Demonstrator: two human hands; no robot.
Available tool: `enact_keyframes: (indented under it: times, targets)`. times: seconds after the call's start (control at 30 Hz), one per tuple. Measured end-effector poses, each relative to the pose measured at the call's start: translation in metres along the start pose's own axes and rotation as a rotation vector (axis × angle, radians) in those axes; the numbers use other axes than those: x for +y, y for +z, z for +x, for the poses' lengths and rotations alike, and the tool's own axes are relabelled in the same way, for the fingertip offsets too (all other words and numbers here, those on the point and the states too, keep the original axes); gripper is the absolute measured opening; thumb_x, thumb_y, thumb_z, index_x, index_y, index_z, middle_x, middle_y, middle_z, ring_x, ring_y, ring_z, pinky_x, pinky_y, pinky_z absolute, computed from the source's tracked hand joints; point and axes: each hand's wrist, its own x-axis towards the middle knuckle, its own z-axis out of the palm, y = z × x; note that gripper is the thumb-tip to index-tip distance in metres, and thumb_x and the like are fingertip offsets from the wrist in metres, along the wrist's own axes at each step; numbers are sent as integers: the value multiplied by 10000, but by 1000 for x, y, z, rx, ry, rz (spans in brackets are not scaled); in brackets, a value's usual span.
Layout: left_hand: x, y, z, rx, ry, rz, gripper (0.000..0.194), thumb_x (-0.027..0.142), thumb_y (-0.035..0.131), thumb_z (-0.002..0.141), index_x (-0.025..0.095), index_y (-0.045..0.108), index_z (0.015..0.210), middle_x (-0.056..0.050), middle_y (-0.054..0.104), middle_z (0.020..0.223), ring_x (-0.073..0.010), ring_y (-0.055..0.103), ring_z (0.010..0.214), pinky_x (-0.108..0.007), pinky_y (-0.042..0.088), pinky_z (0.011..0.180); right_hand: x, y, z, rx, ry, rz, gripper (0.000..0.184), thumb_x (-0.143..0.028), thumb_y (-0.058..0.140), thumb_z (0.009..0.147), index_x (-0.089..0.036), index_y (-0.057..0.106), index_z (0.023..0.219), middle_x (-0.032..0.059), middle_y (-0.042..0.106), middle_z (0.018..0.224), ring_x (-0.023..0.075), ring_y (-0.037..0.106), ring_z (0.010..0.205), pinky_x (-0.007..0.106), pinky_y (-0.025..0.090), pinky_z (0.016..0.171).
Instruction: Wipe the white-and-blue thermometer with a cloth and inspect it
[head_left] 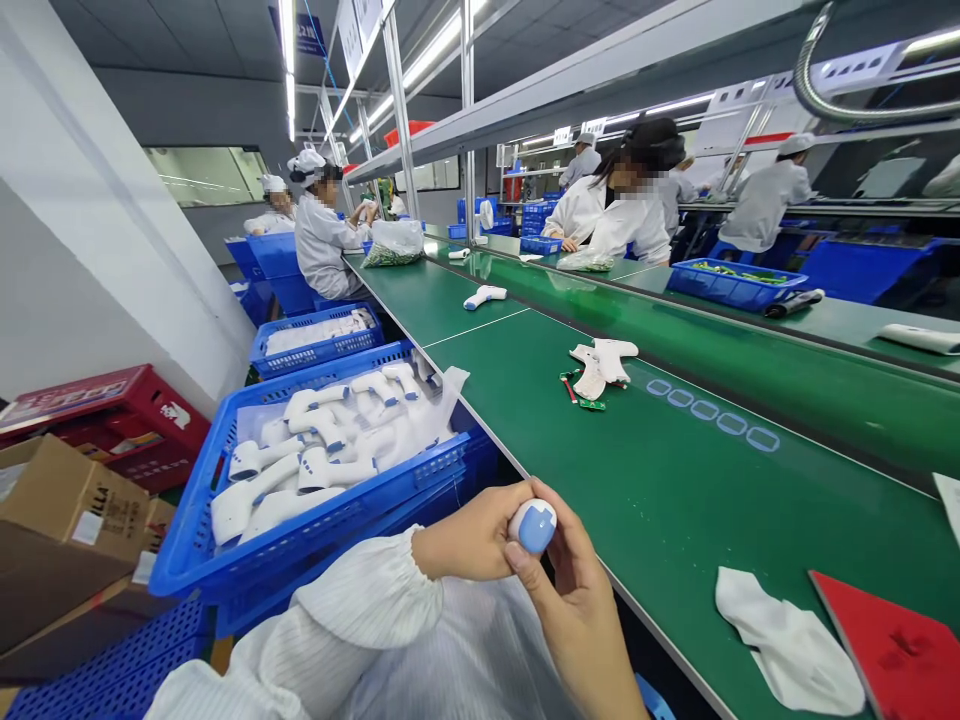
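In the head view, a white-and-blue device (533, 526) is gripped in the curled fingers of the left hand (480, 532) and right hand (574, 580) at the edge of the green table (660, 510), apparently so its blue end (538, 530) can be seen, while "ILLA" is readable on a cardboard box (71, 520) left of that table.
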Motion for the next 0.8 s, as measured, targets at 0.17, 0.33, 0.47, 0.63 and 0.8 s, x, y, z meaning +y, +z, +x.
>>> enact_keyframes:
  times: [0.17, 0.33, 0.47, 0.63, 0.8]
  targets:
    - [1, -12, 2, -67, 34, 1, 195, 98, 523, 690, 161, 494, 872, 39, 503, 726, -94, 457, 625, -196, 380, 555, 0, 6, 6, 15, 19, 5, 511, -489, 650, 803, -383, 459, 1265, 0, 435, 1364, 283, 399, 1260, 567, 315, 1075]
    - [9, -42, 8, -123, 45, 106, 247, 44, 522, 628, 154, 525, 849, 7, 565, 804, -140, 535, 734, -231, 418, 638, -9, 12, 17, -45, -56, -79, 501, -484, 608, 837, -408, 430, 1300, -17, 407, 1397, 273, 395, 1270, 556, 317, 1078]
    - [17, -69, 13, -120, 35, 230, 309, 5, 486, 584, 161, 541, 846, 5, 562, 832, -159, 537, 789, -254, 413, 691, -11, 11, 24, -93, -89, -97, 518, -486, 590, 851, -402, 399, 1326, -24, 407, 1400, 240, 419, 1255, 471, 386, 1058]
    - [28, -89, 17, -108, -17, 280, 285, 32, 496, 541, 171, 518, 789, 32, 513, 755, -141, 493, 717, -244, 391, 644, 12, -1, 27, -103, -47, -79, 540, -486, 575, 872, -322, 383, 1350, 3, 407, 1405, 204, 417, 1263, 332, 424, 1039]
    - [38, -90, 23, -73, -69, 282, 237, 64, 509, 540, 179, 503, 748, 36, 518, 742, -141, 492, 708, -244, 390, 640, 33, -1, 23, 66, -67, 4, 566, -581, 597, 819, -240, 484, 1256, 60, 469, 1351, 260, 442, 1240, 353, 468, 988]
